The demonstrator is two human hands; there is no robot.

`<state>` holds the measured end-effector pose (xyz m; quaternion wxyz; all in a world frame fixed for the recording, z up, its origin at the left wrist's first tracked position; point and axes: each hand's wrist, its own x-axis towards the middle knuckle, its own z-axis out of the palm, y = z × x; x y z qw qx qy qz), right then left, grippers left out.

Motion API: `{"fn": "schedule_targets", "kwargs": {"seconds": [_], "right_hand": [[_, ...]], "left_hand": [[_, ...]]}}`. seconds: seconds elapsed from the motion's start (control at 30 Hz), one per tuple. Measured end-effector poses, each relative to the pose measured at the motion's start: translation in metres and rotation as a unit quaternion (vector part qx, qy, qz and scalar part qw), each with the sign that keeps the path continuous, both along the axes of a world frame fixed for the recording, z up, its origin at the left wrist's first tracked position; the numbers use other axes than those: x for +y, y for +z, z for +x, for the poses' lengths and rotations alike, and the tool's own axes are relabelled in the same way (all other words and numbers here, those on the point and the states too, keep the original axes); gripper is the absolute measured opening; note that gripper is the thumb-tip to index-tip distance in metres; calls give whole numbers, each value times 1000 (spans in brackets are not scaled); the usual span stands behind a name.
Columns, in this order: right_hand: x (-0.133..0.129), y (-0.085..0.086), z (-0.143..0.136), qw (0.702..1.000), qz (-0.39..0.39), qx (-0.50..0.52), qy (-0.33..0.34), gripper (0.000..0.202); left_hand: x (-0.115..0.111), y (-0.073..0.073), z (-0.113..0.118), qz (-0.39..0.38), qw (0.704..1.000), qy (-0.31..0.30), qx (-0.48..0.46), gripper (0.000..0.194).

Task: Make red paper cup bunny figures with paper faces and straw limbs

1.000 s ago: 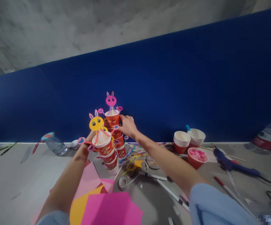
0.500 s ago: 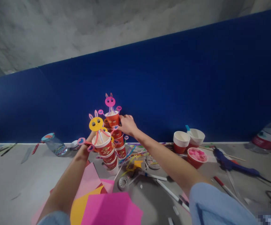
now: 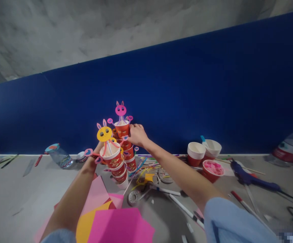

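Observation:
Two stacks of red paper cups with paper rabbit puppets stand close together on the table. The front stack (image 3: 114, 162) carries a yellow rabbit face (image 3: 104, 134) with pink ears and pipe-cleaner arms ending in paper hearts. Behind it, the taller back stack (image 3: 122, 129) is topped by a pink rabbit face (image 3: 120, 110). My right hand (image 3: 137, 135) is closed against the right side of that back stack's upper cups. Reaching behind the front stack, my left hand (image 3: 99, 147) has its fingers hidden by the cups and the yellow rabbit.
Coloured paper sheets (image 3: 121, 224) lie nearest me. Pipe cleaners, a tape roll (image 3: 133, 196) and markers (image 3: 184, 207) are scattered mid-table. At right are plain cups (image 3: 196, 153), a cup of pink pieces (image 3: 213, 168) and a blue glue gun (image 3: 255, 180). A clear jar (image 3: 60, 157) leans at left.
The pink rabbit and the top cup of the back stack have shifted slightly to the right. Both hands stay almost in the same place.

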<state>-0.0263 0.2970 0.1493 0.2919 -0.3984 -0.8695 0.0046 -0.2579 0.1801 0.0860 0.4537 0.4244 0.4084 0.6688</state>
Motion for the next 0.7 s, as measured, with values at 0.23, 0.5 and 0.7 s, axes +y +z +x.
{"fn": "schedule_targets", "kwargs": {"seconds": [0.23, 0.5, 0.7], "right_hand": [[-1, 1, -1, 1000, -2, 6, -2, 54], [-4, -5, -2, 998, 19, 64, -22, 56], [-4, -2, 1, 997, 17, 72, -7, 54]], "left_hand": [[-1, 8, 6, -10, 998, 18, 61, 55], [-4, 9, 9, -9, 997, 5, 75, 54], [-6, 8, 9, -12, 997, 4, 74, 56]]}}
